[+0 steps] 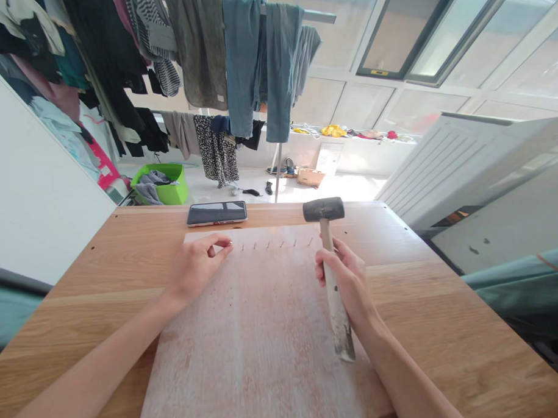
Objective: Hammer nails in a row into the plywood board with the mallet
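My right hand (344, 269) is wrapped round the pale wooden handle of a mallet (323, 210) with a black head, raised over the right side of a pale wooden board (260, 331). Along the board's far part stand several thin nails (268, 245) in a row. At the left end of that row, my left hand (199, 259) pinches a small nail (231, 243) between thumb and forefinger; most of it is hidden by the fingertips. Small dark holes or marks (231, 297) dot the board below the left hand.
A smartphone (217, 213) lies beyond the board on the wooden table (447, 313). Past the table are a green basket (174, 193) with cloth in it and hanging clothes (244, 64). A white ribbed panel (442, 160) leans at the right.
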`<state>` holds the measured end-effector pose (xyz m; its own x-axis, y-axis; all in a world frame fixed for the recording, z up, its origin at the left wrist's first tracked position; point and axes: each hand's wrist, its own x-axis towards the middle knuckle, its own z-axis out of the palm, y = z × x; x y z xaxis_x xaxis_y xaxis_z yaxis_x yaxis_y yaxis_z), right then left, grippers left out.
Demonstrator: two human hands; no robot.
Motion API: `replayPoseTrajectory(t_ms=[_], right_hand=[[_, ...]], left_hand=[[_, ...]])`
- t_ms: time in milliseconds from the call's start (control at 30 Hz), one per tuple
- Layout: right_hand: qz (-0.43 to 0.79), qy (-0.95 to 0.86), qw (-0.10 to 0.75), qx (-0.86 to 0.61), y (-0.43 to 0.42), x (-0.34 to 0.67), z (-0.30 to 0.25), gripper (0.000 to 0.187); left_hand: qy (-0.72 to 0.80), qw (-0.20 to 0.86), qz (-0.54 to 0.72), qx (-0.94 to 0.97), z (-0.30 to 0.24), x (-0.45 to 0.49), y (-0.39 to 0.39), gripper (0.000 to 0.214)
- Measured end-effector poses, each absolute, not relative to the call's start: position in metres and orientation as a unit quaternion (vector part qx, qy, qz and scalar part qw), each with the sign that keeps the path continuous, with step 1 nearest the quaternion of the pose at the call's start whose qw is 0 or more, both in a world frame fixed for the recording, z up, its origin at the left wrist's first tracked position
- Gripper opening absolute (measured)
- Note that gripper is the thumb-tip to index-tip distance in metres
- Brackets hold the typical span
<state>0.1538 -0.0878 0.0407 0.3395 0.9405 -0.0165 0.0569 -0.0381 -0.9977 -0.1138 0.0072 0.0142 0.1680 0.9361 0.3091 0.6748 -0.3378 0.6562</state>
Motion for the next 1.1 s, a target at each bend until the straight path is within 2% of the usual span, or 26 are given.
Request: replayPoseTrajectory(t_ms=[133, 267, 367, 467, 633, 833, 967, 1100], right_hand=[[0.435, -0.454, 0.503, -0.593, -0.096, 0.144, 0.041, 0.034], [0.537, -0.492, 0.423, -0.539, -0.108, 0.128, 0.044, 0.029], [0.576, -0.541, 0.319, -0.524, -0.115, 0.122, 0.050, 0.020], [0.506, -0.636, 0.234, -0.533, -0.119, 0.122, 0.057, 0.012], [0.396, -0.750, 0.137, -0.513, -0.124, 0.119, 0.057, 0.025], [0.264, -0.794, 0.099, -0.538, -0.131, 0.114, 0.047, 0.018], [0.225, -0.778, 0.087, -0.580, -0.128, 0.121, 0.049, 0.004], [0.233, -0.760, 0.083, -0.601, -0.126, 0.124, 0.053, 0.012]], left_hand=[[0.532, 0.207, 0.341, 0.747, 0.011, -0.114, 0.011, 0.023], [0.522, 0.252, 0.336, 0.743, 0.009, -0.115, 0.012, 0.025], [0.523, 0.301, 0.369, 0.707, 0.009, -0.115, 0.013, 0.028], [0.509, 0.355, 0.414, 0.666, 0.010, -0.115, 0.016, 0.035], [0.491, 0.396, 0.451, 0.631, 0.013, -0.116, 0.019, 0.041], [0.478, 0.408, 0.428, 0.649, 0.014, -0.116, 0.017, 0.042], [0.494, 0.373, 0.403, 0.674, 0.009, -0.118, 0.017, 0.036], [0.483, 0.359, 0.385, 0.700, 0.008, -0.112, 0.017, 0.031]])
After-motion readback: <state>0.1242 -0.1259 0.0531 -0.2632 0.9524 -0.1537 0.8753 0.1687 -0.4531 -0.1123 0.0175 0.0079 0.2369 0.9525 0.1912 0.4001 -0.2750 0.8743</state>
